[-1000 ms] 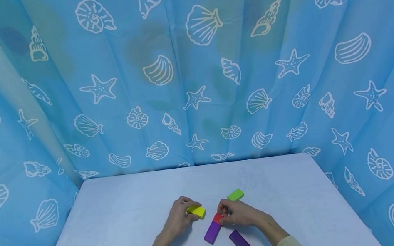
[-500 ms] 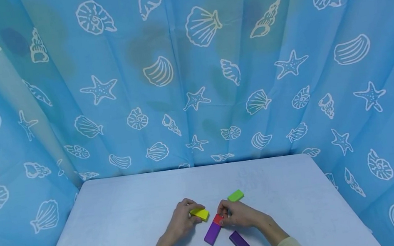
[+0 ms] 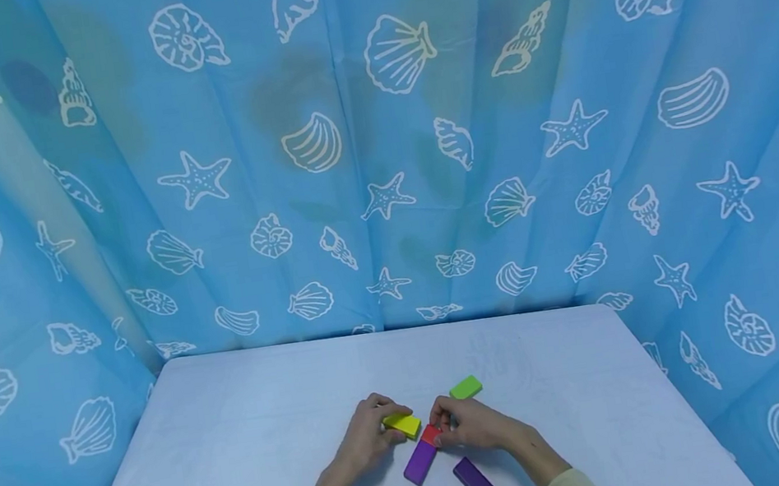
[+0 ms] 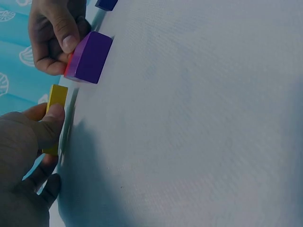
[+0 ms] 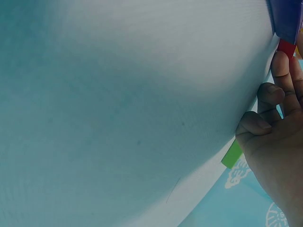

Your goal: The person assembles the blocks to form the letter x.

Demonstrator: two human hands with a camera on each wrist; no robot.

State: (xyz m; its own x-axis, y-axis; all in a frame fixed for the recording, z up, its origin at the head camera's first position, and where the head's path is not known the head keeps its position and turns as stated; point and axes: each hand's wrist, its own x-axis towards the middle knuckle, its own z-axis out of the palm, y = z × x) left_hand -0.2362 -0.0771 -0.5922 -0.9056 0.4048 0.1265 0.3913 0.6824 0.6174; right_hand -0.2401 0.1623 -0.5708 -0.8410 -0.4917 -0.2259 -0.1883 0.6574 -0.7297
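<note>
In the head view my left hand pinches a yellow block between thumb and fingers. The yellow block's near end lies close beside a red block; whether they touch is hard to tell. My right hand holds the red block by its right side and partly covers it. Against the red block's lower end sits a purple block, end to end in a slanting line. The left wrist view shows the thumb on the yellow block, with a gap to the purple block.
A dark purple block lies apart, below my right hand. Beyond that hand is a green block. All rest on a white-covered table, with a blue shell-patterned curtain behind and at both sides.
My left hand has carried the yellow block rightward and slightly nearer to me, up close to the red block. My right hand stays on the red block.
</note>
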